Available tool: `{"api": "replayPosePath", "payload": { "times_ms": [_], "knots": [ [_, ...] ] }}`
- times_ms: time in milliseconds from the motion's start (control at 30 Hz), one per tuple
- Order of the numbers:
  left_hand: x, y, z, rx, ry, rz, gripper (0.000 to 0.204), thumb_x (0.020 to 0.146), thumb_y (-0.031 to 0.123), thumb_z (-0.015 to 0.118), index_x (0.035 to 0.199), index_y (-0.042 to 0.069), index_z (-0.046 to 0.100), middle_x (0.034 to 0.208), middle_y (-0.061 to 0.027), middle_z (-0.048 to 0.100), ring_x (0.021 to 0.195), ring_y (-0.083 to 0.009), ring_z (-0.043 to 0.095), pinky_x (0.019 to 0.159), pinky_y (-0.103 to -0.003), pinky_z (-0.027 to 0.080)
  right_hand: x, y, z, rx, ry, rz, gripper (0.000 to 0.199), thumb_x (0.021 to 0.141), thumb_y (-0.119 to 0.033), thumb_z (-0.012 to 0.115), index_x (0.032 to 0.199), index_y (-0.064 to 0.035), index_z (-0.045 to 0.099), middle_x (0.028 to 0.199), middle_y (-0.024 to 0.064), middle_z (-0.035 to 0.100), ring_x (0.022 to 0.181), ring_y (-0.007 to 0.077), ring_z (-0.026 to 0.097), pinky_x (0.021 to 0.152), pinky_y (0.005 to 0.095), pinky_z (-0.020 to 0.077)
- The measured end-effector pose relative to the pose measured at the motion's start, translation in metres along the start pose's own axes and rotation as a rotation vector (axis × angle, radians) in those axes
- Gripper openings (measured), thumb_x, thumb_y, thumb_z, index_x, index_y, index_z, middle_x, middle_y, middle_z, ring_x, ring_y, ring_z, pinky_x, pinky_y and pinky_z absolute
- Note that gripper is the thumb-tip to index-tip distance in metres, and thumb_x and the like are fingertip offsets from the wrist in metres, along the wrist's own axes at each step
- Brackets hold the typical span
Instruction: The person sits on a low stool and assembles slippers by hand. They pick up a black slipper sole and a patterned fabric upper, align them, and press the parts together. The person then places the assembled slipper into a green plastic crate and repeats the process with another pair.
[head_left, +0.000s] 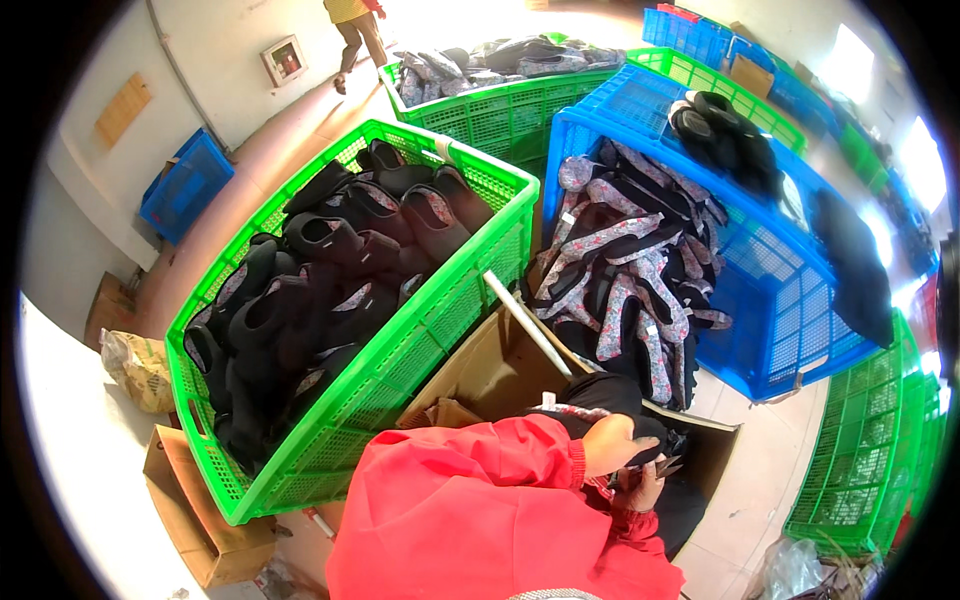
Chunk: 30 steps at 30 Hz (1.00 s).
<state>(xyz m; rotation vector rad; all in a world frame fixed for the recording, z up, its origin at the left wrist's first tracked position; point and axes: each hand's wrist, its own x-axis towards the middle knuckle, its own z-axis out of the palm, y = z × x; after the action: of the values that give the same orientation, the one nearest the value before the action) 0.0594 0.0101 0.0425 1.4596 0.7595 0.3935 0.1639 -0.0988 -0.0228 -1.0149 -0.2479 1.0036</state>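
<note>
My left hand, coming out of a red sleeve, is closed on a black fabric shoe upper, most of which the hand hides. Right beside it, my right hand is wrapped round a pair of small scissors, their metal blades pointing out past the fingers. Both hands are over an open cardboard box with dark material in it. More black cloth with a patterned lining lies just beyond my left hand.
A green crate full of black shoe uppers stands left. Ahead, a tipped blue crate spills floral-lined black pieces. Another green crate is behind. A pale pole leans near the box. Someone in a yellow top walks at the back.
</note>
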Motion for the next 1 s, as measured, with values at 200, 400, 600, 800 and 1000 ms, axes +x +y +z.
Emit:
{"api": "replayPosePath", "payload": {
  "times_ms": [200,400,600,800,1000],
  "knots": [
    [-0.009,-0.005,0.003,0.295,-0.031,-0.086,0.021,0.093,0.019,0.057,0.103,0.002,0.064,0.086,-0.0169,0.067,0.073,-0.0313,0.064,0.069,-0.038,0.051,0.012,0.038,-0.055,-0.275,0.305,0.117,0.012,0.09,-0.015,0.062,0.101,-0.0128,0.057,0.062,-0.0049,0.049,0.043,0.0053,0.041,0.038,0.0202,0.0301],
    [0.004,-0.05,0.018,0.243,0.014,0.035,0.035,0.091,0.032,0.059,0.1,-0.001,0.065,0.092,-0.0223,0.066,0.089,-0.0372,0.064,0.079,-0.042,0.049,0.014,0.045,-0.069,-0.348,0.317,0.015,0.023,0.083,-0.002,0.069,0.104,-0.0062,0.061,0.086,0.0019,0.062,0.07,0.0102,0.058,0.057,0.0203,0.0441],
    [0.01,-0.07,0.028,0.387,-0.061,-0.044,0.048,0.092,0.042,0.055,0.09,-0.006,0.06,0.088,-0.0265,0.063,0.085,-0.0396,0.063,0.076,-0.044,0.048,0.016,0.052,-0.078,-0.423,0.194,-0.14,0.03,0.083,0.0,0.068,0.111,-0.0028,0.058,0.097,0.0028,0.06,0.082,0.0112,0.057,0.073,0.0234,0.047],
    [0.014,-0.093,0.038,0.248,-0.086,-0.107,0.056,0.091,0.049,0.054,0.098,-0.007,0.053,0.099,-0.0291,0.06,0.093,-0.0408,0.059,0.08,-0.043,0.046,0.008,0.051,-0.065,-0.553,0.114,-0.173,0.035,0.081,0.003,0.066,0.114,-0.0025,0.055,0.103,0.0035,0.058,0.093,0.0136,0.058,0.084,0.0274,0.0467],
    [0.013,-0.108,0.049,0.171,-0.003,-0.1,0.058,0.091,0.05,0.055,0.098,-0.007,0.052,0.092,-0.0283,0.06,0.088,-0.0391,0.061,0.076,-0.043,0.046,0.003,0.046,-0.043,-0.865,0.121,-0.251,0.038,0.078,0.001,0.068,0.114,-0.0029,0.054,0.104,0.0064,0.058,0.096,0.0169,0.058,0.085,0.0285,0.0464]
  ]
}}
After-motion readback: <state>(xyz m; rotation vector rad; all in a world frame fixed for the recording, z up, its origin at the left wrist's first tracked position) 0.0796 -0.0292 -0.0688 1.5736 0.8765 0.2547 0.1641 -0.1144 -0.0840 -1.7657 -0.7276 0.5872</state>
